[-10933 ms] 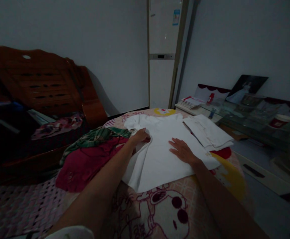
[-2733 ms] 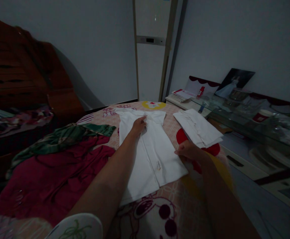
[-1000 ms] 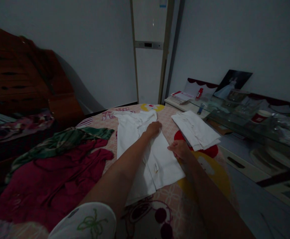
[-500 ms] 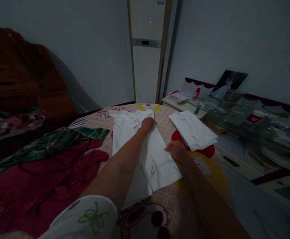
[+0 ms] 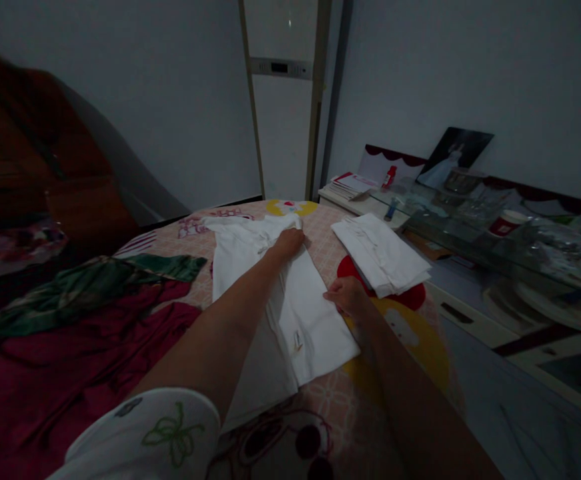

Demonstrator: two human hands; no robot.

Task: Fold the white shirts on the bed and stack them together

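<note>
A white shirt (image 5: 308, 313) lies spread on the round table's patterned cloth, its right side folded in lengthwise and a small tag showing near the lower hem. Reaching across it, my left hand (image 5: 290, 243) is closed on the shirt's upper right edge near the shoulder. Lower on that same edge, my right hand (image 5: 346, 295) pinches the fabric between thumb and fingers. Just right of the hands rests a folded white garment (image 5: 383, 257).
On the left lie a crimson garment (image 5: 95, 380) and a green one (image 5: 120, 283). A glass-topped cabinet (image 5: 460, 233) with a paper cup (image 5: 508, 223) stands along the right. Behind the table is a tall white air conditioner (image 5: 285, 133), and a wooden seat (image 5: 35, 147) is at far left.
The whole view has shifted slightly, so things appear a little further left and higher. Both hands keep their places on the shirt's right edge.
</note>
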